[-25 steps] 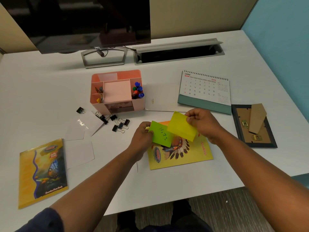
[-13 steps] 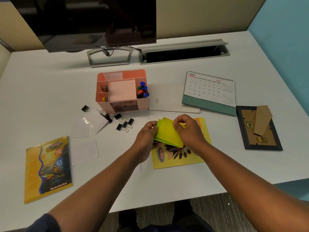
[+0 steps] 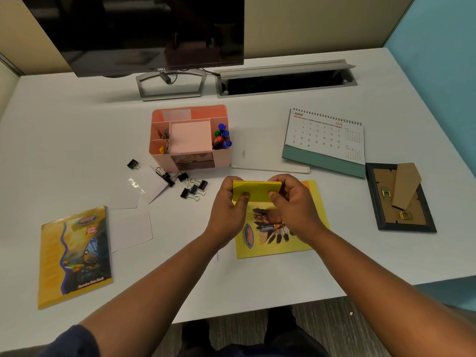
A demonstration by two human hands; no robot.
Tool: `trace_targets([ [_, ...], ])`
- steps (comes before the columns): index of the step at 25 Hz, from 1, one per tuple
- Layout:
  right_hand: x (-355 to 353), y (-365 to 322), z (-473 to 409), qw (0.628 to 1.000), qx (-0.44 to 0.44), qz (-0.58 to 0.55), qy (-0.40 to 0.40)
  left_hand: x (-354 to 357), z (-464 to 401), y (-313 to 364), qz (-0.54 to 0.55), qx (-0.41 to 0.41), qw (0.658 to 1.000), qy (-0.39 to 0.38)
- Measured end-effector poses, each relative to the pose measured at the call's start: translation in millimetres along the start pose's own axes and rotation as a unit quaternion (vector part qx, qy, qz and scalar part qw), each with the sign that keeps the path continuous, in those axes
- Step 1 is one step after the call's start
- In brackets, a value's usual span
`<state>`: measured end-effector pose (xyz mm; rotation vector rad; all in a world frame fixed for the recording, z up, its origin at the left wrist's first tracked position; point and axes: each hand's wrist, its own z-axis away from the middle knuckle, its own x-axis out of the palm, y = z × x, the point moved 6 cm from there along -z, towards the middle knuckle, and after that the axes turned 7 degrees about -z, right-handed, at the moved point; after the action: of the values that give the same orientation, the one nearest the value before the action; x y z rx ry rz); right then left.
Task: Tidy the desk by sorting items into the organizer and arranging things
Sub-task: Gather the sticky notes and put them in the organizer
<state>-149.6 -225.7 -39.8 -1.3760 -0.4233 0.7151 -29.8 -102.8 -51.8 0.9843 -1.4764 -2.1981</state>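
Near the desk's [image 3: 77, 130] front left corner lay a yellow book [image 3: 73, 256]; its small print was too blurry to read. White cards [image 3: 134, 202] lay beside it, and black clips [image 3: 190, 186] sat in a little heap in front of the organizer [image 3: 190, 140]. The pink organizer stood mid-desk, with blue, green and red pens [image 3: 222, 136] in its right slot and small bits, hard to make out, in its left slots. Behind it, at the back edge, a monitor [image 3: 144, 29] read "DELL", its top cut off.

The left hand [image 3: 229, 210] and right hand [image 3: 291, 204] both pinched a stack of yellow notes [image 3: 257, 190], thumbs in front, just above a second yellow book [image 3: 278, 228] that the hands partly hid.

The calendar [image 3: 324, 140] said "JUNE". A frame [image 3: 401, 197] lay face down at the right edge.
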Motion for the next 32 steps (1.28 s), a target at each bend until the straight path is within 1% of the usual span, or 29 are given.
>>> trace_targets([
  [2,-0.4,0.2,5.4,0.997,-0.029,0.066,0.001,0.9,3.3,-0.8,-0.052,0.035,0.998,0.029],
  [3,1.2,4.6,7.4,0.995,-0.030,0.095,-0.010,3.3,4.4,-4.3,-0.066,0.043,0.997,0.026],
  [5,5.8,18.5,11.3,0.986,-0.010,0.161,-0.042,11.0,5.6,-14.0,-0.104,0.043,0.994,-0.006],
  [7,7.1,27.2,13.3,0.977,-0.008,0.208,-0.054,14.5,5.9,-19.5,-0.137,0.046,0.989,-0.025],
  [11,7.2,28.8,12.5,0.975,-0.023,0.216,-0.055,12.5,5.2,-17.5,-0.153,0.060,0.985,-0.041],
  [15,5.4,31.9,11.9,0.971,0.002,0.230,-0.067,10.2,3.1,-20.5,-0.155,0.063,0.983,-0.071],
  [17,2.7,27.5,9.0,0.975,0.015,0.208,-0.071,4.9,1.9,-15.3,-0.115,0.079,0.988,-0.069],
  [19,2.8,19.2,6.1,0.983,0.030,0.165,-0.078,-4.4,1.1,-5.4,-0.084,0.103,0.990,-0.042],
  [21,7.9,5.9,3.7,0.993,0.062,0.052,-0.084,-17.9,-2.1,4.1,-0.068,0.095,0.993,0.004],
  [23,15.4,-13.0,0.3,0.988,0.098,-0.076,-0.094,-32.3,-6.4,15.6,-0.054,0.093,0.993,0.044],
  [25,21.4,-33.2,-6.8,0.978,0.115,-0.138,-0.105,-47.1,-11.0,29.1,-0.053,0.107,0.990,0.079],
  [27,27.5,-50.2,-16.0,0.971,0.129,-0.165,-0.112,-61.2,-16.7,42.0,-0.060,0.125,0.984,0.110],
  [29,33.3,-66.1,-26.8,0.973,0.122,-0.158,-0.114,-72.8,-23.9,52.5,-0.051,0.143,0.981,0.123],
  [32,35.6,-97.1,-47.6,0.988,0.051,-0.088,-0.117,-90.8,-38.7,61.9,-0.035,0.145,0.980,0.132],
])
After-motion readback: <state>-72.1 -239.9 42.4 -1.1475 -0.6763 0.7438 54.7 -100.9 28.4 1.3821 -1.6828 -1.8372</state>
